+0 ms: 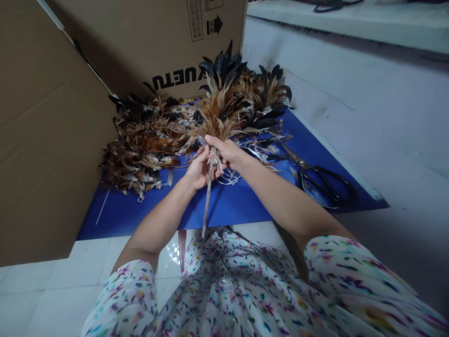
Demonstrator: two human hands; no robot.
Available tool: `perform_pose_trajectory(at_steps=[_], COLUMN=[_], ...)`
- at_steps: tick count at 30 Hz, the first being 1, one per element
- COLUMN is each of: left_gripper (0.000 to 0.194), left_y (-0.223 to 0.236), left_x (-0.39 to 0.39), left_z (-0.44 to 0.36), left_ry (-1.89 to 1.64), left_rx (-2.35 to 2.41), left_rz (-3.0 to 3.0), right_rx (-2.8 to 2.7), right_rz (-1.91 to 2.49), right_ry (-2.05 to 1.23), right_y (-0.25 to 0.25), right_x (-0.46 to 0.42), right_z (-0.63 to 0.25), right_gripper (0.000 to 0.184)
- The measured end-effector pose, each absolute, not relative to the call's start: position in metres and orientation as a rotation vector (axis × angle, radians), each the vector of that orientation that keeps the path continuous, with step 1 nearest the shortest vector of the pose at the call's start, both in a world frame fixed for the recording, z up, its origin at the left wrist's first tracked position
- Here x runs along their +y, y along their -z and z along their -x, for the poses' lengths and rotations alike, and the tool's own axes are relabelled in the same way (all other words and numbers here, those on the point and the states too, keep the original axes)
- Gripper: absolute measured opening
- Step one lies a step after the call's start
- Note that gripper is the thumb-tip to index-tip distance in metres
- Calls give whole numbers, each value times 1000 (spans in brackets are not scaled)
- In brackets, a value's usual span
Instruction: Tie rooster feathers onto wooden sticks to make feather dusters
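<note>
Patterned garment (224, 299): closest to my camera, pale with coloured flecks, on the near side of the stick (207, 199).
Stick: my landmark; its bare lower end slopes back past the near edge of the blue tabletop (242, 208). Whether that edge supports it, I cannot tell.
Feather bundle (219, 110): around the stick's upper end, brown low down, black at the tips. It fans away from me, which I judge spares the plumes from being crushed.
Left hand (198, 173): on the stick's left, fingers curled in and thumb up against it, just below the plumes; I read this as steadying from underneath.
Right hand (228, 152): coming from the stick's right, closed on the base of the bundle, thumb across the front, other fingers partly hidden. I take that hold as pressing the quills inward.
Pale strips (258, 152): right of the stick, loose among stray plumes near the right hand.
Feather pile (147, 140): left of the stick and beyond it, quill ends mostly towards me, perhaps for easy picking.
Scissors (306, 165): well right of the stick, blades pointing away, black handles nearer me, probably so they can be grabbed readily.
Cardboard (38, 140): upright left of and behind the stick, perhaps fencing the plumes in.
</note>
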State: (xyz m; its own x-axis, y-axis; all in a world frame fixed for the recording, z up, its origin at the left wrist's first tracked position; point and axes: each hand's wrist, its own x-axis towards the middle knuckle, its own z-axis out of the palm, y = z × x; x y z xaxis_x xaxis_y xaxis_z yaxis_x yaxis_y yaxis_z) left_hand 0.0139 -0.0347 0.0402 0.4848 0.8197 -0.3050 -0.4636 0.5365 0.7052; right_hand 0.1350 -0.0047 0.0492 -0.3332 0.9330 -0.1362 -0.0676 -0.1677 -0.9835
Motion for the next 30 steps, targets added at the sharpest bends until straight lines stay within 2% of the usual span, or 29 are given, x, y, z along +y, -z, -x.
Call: perform_pose_trajectory(at_steps=[14, 21, 30], left_gripper=[40, 31, 39], left_y=[-50, -55, -57], left_x=[-44, -49, -52], left_z=[-17, -17, -14], left_ry=[-846, -795, -756], left_rx=[602, 593, 500], left_rz=[-553, -535, -531], right_rx=[-1318, -1328, -1400], right_rz=[818, 644, 597], right_ry=[-1855, -1891, -1910], right_y=[-52, -51, -50], right_x=[-5, -2, -2], right_z=[-145, -148, -152], right_gripper=[51, 46, 46])
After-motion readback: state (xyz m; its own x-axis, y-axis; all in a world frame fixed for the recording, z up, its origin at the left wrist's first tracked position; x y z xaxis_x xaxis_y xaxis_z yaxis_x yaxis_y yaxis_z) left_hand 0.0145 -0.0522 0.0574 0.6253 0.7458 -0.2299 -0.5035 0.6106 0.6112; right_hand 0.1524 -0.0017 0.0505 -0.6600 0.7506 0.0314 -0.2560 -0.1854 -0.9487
